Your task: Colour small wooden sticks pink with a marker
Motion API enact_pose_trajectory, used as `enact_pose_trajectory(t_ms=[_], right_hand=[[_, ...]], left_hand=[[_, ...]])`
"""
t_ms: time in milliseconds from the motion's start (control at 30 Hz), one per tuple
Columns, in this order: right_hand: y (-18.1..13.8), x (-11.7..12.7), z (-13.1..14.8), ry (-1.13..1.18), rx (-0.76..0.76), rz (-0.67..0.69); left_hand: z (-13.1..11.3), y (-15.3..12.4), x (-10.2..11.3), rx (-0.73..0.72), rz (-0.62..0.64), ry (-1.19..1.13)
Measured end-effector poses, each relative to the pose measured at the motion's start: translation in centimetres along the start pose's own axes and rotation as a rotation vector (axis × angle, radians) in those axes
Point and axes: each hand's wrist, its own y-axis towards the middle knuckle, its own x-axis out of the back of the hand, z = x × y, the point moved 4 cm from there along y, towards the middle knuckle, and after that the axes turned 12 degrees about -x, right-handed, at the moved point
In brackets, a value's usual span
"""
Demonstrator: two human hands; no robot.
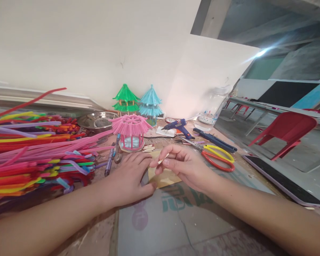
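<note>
Two bare hands meet just in front of the pink model, right over a tan piece of card. The left hand lies palm-down with its fingers flat on the card. Its grip is open and clasps nothing, and I'd say that weight is there to pin the card to the tabletop. The right hand has its grip pinched narrow, thumb and forefinger on a little pale stick. It is held by one end, so the free tip pokes out above the card, a touch nearer us than the model's base.

More short sticks lie in a loose pile touching the model's right side, likely parked close for easy picking. Right of the model sit a blue glue gun and yellow-and-red scissors, both near the right hand. Left of the model sprawls a big heap of bright pipe cleaners. Behind it stand a green model and a blue model, tucked back against the white wall.

The tabletop looks worn and carries a flattened sheet with faded green print. Far right of the model there's a red chair on a grey floor, with a dim room beyond.
</note>
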Motion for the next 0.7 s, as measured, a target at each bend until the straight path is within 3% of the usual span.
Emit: enact_pose_trajectory(t_ms=[200,467,700], right_hand=[[0.4,0.5,-0.5,-0.036,-0.04,-0.054],[0.5,1.0,-0.3,-0.238,0.038,-0.172],[0.0,0.3,0.0,-0.461,0.104,-0.236]], left_hand=[[0.0,0.0,-0.1,-0.002,-0.013,0.009],[-0.6,-0.4,1.8,-0.193,-0.335,0.028],[-1.4,-0.5,2.5,-0.245,-0.396,0.041]])
